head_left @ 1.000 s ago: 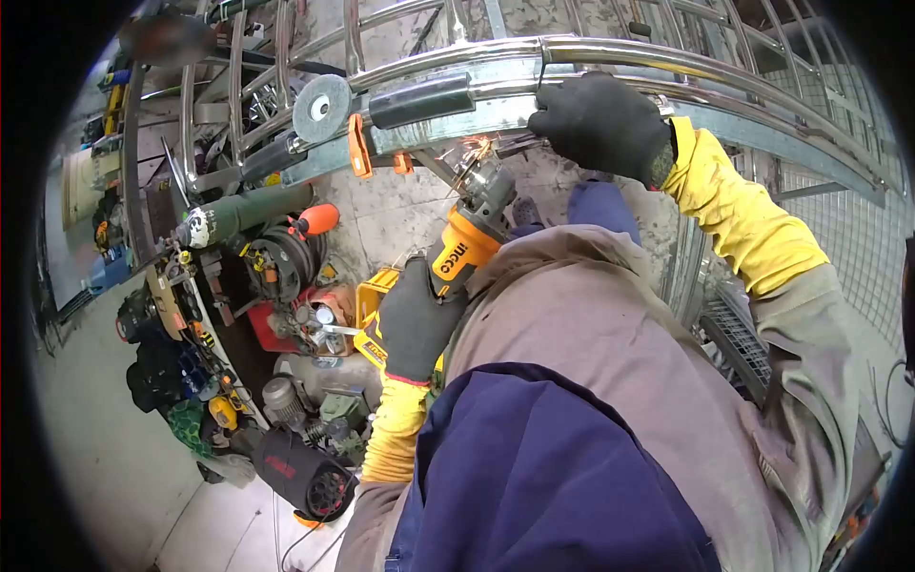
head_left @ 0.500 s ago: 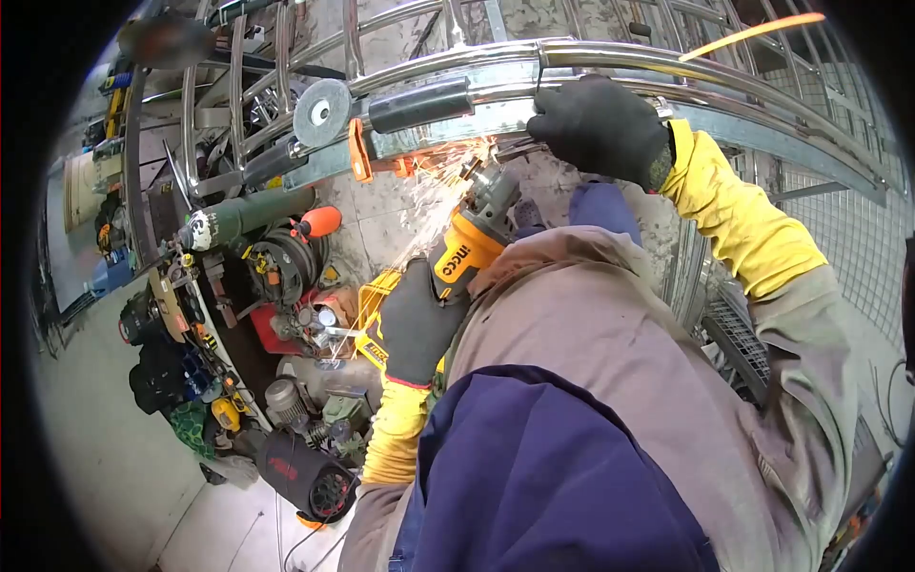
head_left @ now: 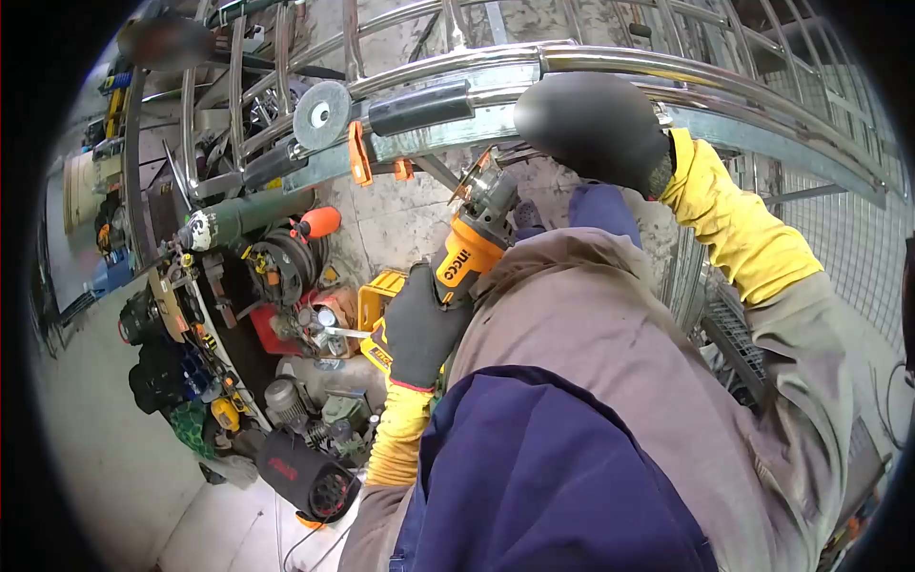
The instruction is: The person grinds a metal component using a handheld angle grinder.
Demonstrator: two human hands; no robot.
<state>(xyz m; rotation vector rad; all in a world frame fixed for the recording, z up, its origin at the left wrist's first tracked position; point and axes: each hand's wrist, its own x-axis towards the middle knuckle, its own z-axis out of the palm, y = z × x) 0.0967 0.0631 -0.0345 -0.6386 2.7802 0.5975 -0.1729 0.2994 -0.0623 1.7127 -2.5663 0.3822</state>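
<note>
My left hand (head_left: pixel 419 324), in a dark glove with a yellow cuff, grips the yellow and grey angle grinder (head_left: pixel 469 243) by its body. The grinder's disc (head_left: pixel 474 173) sits just below the bench rail, apart from it, with no sparks showing. My right hand (head_left: pixel 596 129), also gloved, is closed at the shiny metal railing (head_left: pixel 658 62) and the flat steel bar (head_left: pixel 762 143). A blur covers its fingers, so what they hold is hidden.
A round grey disc (head_left: pixel 322 114), a black sleeve (head_left: pixel 419 107) and an orange clamp (head_left: pixel 359 153) are on the rail. A green gas cylinder (head_left: pixel 248 217), coiled hose (head_left: pixel 286 267) and black speaker (head_left: pixel 307 474) stand on the left. Wire mesh (head_left: pixel 839 257) is at right.
The spray of sparks from the grinder has stopped, and the bright orange streak at upper right is gone. The disc end has shifted slightly left and down. My right hand has moved slightly left.
</note>
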